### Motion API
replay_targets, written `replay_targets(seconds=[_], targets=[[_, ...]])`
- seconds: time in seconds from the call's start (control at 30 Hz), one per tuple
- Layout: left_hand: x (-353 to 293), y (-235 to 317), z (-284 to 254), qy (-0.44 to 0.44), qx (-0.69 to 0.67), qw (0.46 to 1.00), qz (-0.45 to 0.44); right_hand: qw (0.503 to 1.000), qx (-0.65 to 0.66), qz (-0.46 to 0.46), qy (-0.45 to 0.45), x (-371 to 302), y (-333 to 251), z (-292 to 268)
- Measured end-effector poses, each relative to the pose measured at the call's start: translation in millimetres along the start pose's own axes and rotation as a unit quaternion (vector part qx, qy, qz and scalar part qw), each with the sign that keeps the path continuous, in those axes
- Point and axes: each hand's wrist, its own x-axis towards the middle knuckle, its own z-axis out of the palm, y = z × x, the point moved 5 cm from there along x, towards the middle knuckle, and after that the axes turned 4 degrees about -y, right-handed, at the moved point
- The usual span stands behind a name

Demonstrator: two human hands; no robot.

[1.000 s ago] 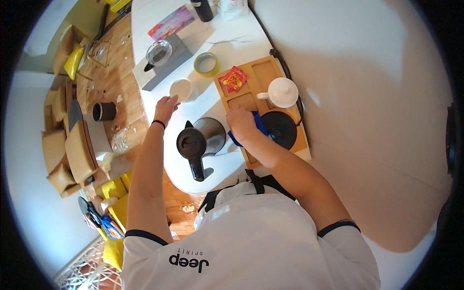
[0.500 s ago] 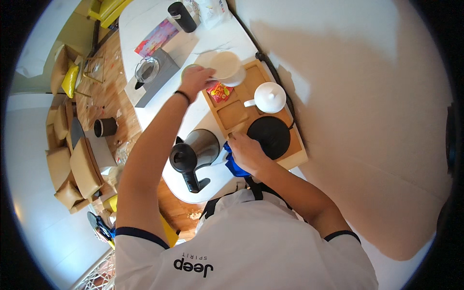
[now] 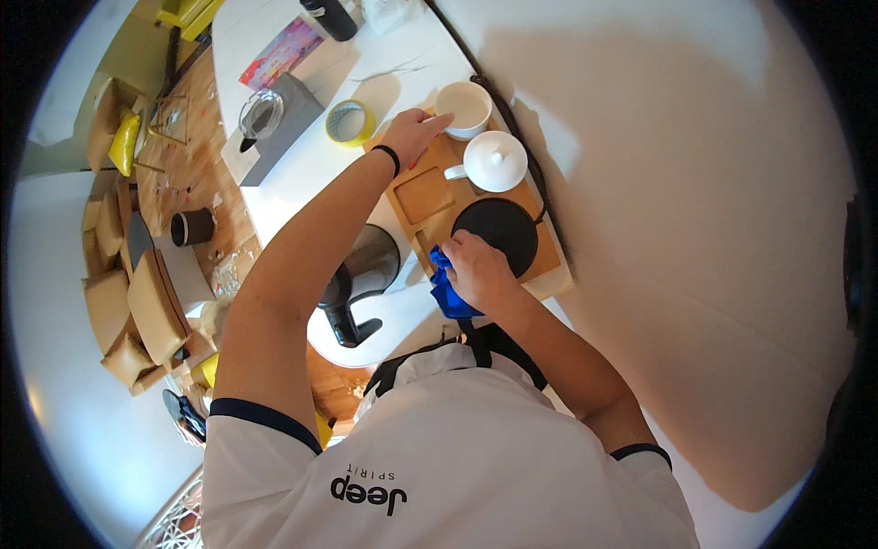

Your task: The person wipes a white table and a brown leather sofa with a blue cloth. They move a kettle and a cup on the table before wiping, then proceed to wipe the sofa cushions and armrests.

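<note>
My left hand (image 3: 414, 137) is closed at the near-left rim of a white cup (image 3: 464, 106), with a finger over its edge. The cup is at the far end of a wooden tray (image 3: 546, 259); I cannot tell if it rests fully on it. Beside the cup stands a white lidded pot (image 3: 498, 161), its handle pointing left. A bunched blue cloth (image 3: 448, 295) is gripped in my right hand (image 3: 482, 273), over the near edge of the tray by a round black plate (image 3: 498, 231). Below my left wrist, a red packet is almost wholly covered.
A dark metal kettle (image 3: 373, 263) with a black handle stands left of the tray, partly behind my left forearm. Farther off are a yellow tape roll (image 3: 349, 123), a grey box (image 3: 285, 123) with a glass jug (image 3: 262, 113), and a black bottle (image 3: 330, 18). A cable runs along the tray's right side.
My left hand has moved the cup right, to beside the lidded pot at the tray's far end. The tape roll has come into full view. My right hand still grips the cloth near the black plate.
</note>
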Motion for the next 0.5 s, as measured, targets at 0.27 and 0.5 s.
replay_targets(seconds=[0.27, 0.5], targets=[[-43.4, -22.6, -60.2, 0.015, 0.046, 0.989, 0.138, 0.996, -0.041, -0.041, 0.065, 31.5, -20.2, 6.5], [-226.4, -100.0, -132.3, 0.225, 0.009, 0.959, 0.171, 0.963, -0.225, 0.066, 0.135, 132.3, -9.9, 30.7]])
